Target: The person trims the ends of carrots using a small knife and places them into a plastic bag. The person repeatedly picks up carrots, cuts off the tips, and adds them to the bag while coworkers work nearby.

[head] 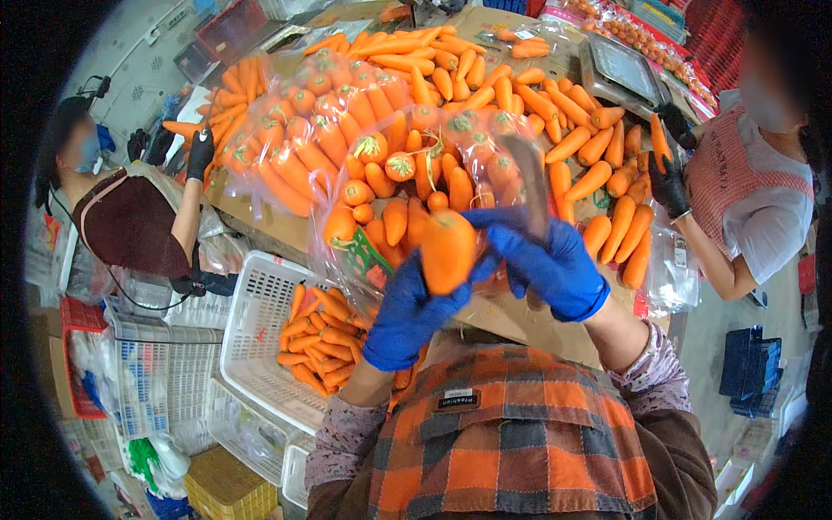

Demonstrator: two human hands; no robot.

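A thick carrot (448,253) is gripped in my left hand (416,318), its broad end pointing up and away from me. My right hand (552,266), in a blue glove like the left, is closed around a knife (530,182). The knife's dark blade is blurred and rises above the fingers; most of its handle is hidden in the glove. My right fingertips come close to the carrot, and I cannot tell whether they touch it. Just beyond both hands lies an open clear plastic bag (331,221) holding several carrots, some with green stem stubs (400,167).
More bagged carrots (305,130) and a loose heap (578,143) cover the cardboard-topped table (273,224). A white basket (253,325) of small carrots stands at my left. Co-workers (130,208) (747,175) handle carrots on both sides. A scale (617,65) sits at the far right.
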